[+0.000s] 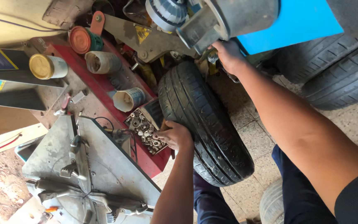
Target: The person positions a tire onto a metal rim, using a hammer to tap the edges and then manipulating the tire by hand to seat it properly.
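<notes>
Your right forearm (307,137) crosses above the tyre (206,124), its hand (228,54) closed on the grey machine's lever at the tyre's top, while your left hand (177,136) presses its fingers against the tyre's sidewall, steadying it upright beside the tray of nuts (146,128).

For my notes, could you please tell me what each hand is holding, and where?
The left hand presses the sidewall edge of the upright black rubber tyre; whether it grips is unclear. The right hand grips something hidden near the grey metal machine head.
</notes>
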